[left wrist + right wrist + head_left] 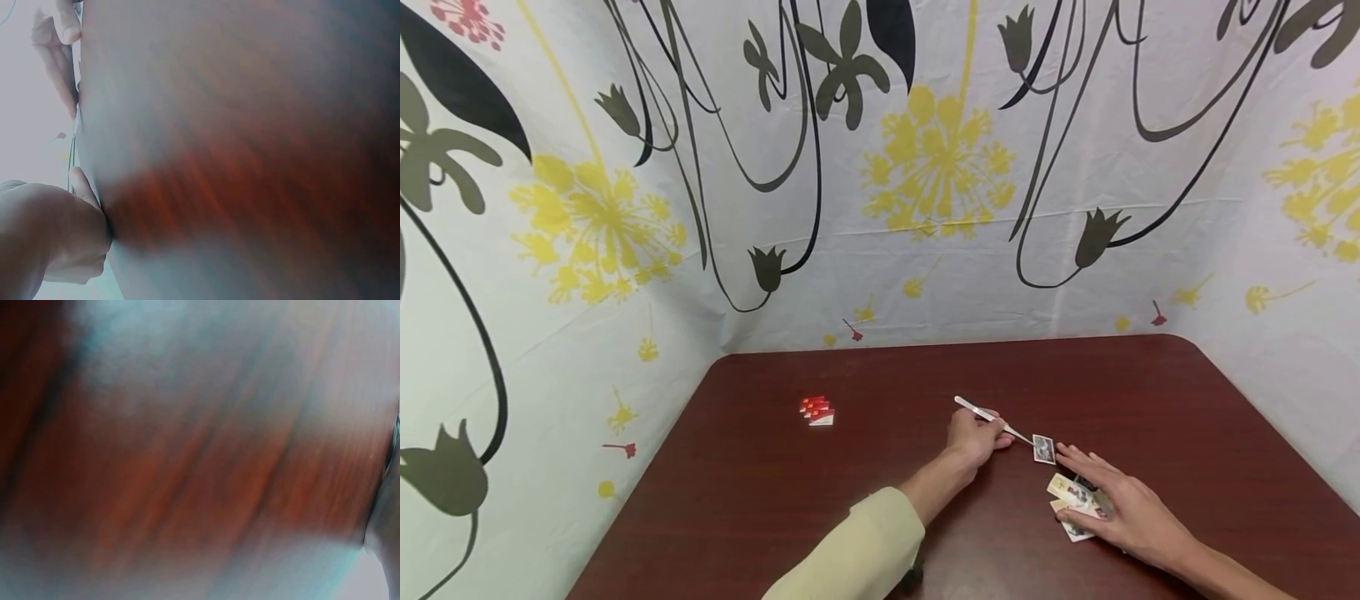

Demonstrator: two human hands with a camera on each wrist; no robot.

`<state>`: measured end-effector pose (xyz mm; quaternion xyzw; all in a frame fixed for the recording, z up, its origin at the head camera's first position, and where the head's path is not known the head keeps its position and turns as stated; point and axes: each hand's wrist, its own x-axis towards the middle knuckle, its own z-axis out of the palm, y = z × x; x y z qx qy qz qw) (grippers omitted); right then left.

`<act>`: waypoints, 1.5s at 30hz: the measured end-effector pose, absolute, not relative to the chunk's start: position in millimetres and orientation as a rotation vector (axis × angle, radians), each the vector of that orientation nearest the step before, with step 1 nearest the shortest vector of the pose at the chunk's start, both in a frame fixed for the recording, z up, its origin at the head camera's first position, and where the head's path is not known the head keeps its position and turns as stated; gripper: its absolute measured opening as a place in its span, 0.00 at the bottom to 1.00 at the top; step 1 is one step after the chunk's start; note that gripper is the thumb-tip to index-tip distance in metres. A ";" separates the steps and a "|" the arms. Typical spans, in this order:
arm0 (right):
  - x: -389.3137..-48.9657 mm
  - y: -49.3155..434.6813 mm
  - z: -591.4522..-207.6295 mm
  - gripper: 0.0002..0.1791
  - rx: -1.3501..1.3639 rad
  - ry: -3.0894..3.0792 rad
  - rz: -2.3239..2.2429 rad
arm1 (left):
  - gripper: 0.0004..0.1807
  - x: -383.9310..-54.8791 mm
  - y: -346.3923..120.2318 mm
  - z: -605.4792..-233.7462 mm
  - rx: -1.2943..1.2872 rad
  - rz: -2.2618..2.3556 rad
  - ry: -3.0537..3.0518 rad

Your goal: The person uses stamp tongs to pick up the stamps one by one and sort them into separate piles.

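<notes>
My left hand (973,437) grips a slim white tool (976,407) that looks like tweezers. The tool's thin tip reaches the left edge of a small dark-pictured card (1043,448); whether it pinches the card is too small to tell. Just right of that card, my right hand (1123,508) lies low over the table, its fingers extended. Under its thumb and palm are several small pale cards (1071,492), partly covered by the hand. The left wrist view catches the left hand (62,231) from the side, with the right hand's fingers (56,81) beyond.
A small overlapping group of red and white cards (817,410) lies on the left part of the dark reddish-brown table (895,375). Behind and beside the table hangs a white patterned cloth (850,208). The right wrist view shows mostly blurred tabletop (187,456).
</notes>
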<state>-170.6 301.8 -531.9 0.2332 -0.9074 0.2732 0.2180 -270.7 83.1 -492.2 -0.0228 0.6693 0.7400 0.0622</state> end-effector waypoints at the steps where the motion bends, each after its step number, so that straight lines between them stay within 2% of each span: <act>1: -170.6 302.1 -531.9 0.42 0.648 -2.511 0.755 | 0.06 -271.8 81.2 -492.1 -0.074 2.241 2.022; 17: -170.9 304.2 -530.3 0.42 0.667 -2.521 0.763 | 0.08 -306.0 51.5 -480.6 -0.160 2.327 2.067; 30: -171.4 301.7 -530.9 0.42 0.671 -2.511 0.772 | 0.08 -344.3 28.0 -481.5 -0.312 2.151 2.326; 45: -169.5 301.3 -530.4 0.41 0.650 -2.524 0.789 | 0.04 -345.7 29.2 -477.9 -0.301 1.890 2.617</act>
